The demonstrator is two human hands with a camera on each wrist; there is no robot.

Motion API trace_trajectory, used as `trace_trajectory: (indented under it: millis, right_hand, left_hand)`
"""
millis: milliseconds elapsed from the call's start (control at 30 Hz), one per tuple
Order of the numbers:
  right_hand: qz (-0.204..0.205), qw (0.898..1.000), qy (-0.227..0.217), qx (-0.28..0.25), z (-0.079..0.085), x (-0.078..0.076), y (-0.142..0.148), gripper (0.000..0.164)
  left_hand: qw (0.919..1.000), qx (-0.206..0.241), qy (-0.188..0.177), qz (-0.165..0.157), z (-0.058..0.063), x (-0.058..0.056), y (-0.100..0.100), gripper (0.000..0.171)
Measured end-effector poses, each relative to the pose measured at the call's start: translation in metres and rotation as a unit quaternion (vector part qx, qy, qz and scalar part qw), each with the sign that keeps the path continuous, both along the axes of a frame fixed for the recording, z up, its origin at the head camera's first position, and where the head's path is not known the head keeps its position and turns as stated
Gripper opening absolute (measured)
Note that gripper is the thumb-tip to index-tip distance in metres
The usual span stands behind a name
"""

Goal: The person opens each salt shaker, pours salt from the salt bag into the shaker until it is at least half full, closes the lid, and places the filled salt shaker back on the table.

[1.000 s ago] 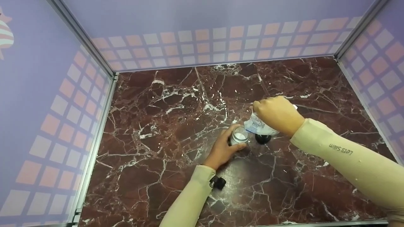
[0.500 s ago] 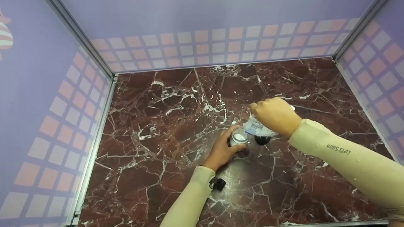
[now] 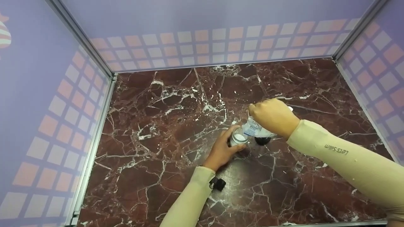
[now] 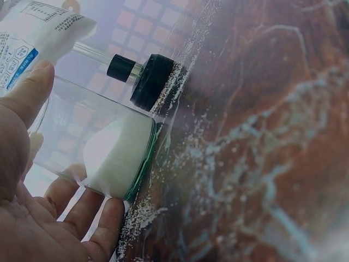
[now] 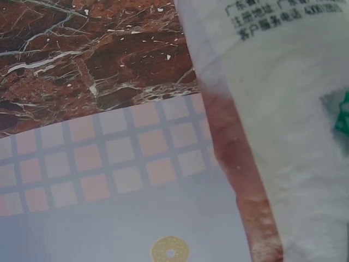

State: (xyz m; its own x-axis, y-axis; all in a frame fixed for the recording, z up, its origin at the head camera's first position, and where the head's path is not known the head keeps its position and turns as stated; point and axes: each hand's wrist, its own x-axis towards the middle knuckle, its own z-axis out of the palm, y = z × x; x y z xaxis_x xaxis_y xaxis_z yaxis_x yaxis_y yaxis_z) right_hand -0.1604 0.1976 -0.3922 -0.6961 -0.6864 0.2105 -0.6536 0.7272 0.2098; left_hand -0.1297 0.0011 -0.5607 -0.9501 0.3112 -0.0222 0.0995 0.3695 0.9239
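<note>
Head view: the left hand (image 3: 221, 150) curls round a glass jar (image 3: 236, 143) of white granules (image 3: 240, 137) on the surface (image 3: 176, 186); the right hand (image 3: 275, 115) grips a printed packet (image 3: 254, 127) tilted beside its rim. A slow tilt, aimed inside, should limit spills.

Bag (image 5: 294, 142) partly outside wrist views

My left hand (image 3: 222, 148) grips an upright glass jar (image 4: 98, 136), part-full of white powder (image 4: 119, 155). My right hand (image 3: 276, 117) holds a tilted printed bag (image 3: 255, 127).
</note>
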Motion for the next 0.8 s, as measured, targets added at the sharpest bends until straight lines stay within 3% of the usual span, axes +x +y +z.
trace_trajectory:
  millis: [300,800]
  right_hand:
    - [0.002,1.000,0.005,-0.006,-0.0024,0.0012,0.0015,0.020]
    - [-0.002,1.000,-0.002,0.006,0.0041,0.0019,0.0010,0.021]
  left_hand:
    - [0.9998,0.010,0.016,-0.010,-0.0003,-0.0004,0.0003,0.076]
    - [0.9999,0.002,0.009,-0.007,0.0002,-0.0003,0.0002,0.077]
